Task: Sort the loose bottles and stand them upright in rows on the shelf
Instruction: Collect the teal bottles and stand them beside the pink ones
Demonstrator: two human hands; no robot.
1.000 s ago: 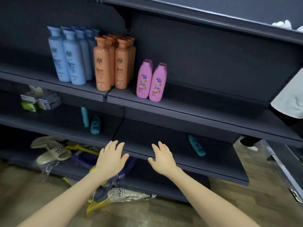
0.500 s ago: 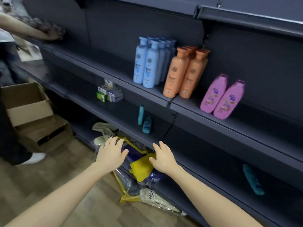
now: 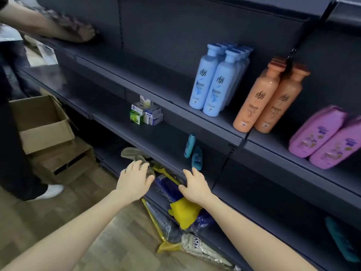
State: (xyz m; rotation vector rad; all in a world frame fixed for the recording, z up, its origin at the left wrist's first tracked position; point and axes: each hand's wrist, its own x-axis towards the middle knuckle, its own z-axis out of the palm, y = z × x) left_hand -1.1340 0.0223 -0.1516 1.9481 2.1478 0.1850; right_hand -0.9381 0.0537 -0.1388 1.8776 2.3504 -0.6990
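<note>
Two teal bottles [image 3: 189, 145] sit side by side near the front of the middle shelf [image 3: 168, 137], caps uppermost in view and long axes nearly parallel; whether they stand or lie cannot be told. Your right hand [image 3: 195, 184] hovers just below them at the shelf lip, fingers spread wide, gripping nothing. Your left hand [image 3: 134, 180], equally splayed and empty, hangs over the packaged slippers [image 3: 132, 153] on the bottom level. One bay to the right, a third teal bottle [image 3: 340, 239] lies flat, its length slanting toward the shelf front. Above, blue bottles [image 3: 213, 81], orange bottles [image 3: 267, 98] and pink bottles [image 3: 324, 135] stand in rows. At far left, another person's arm [image 3: 58, 30] reaches onto the shelving above an open cardboard box [image 3: 41, 124].
</note>
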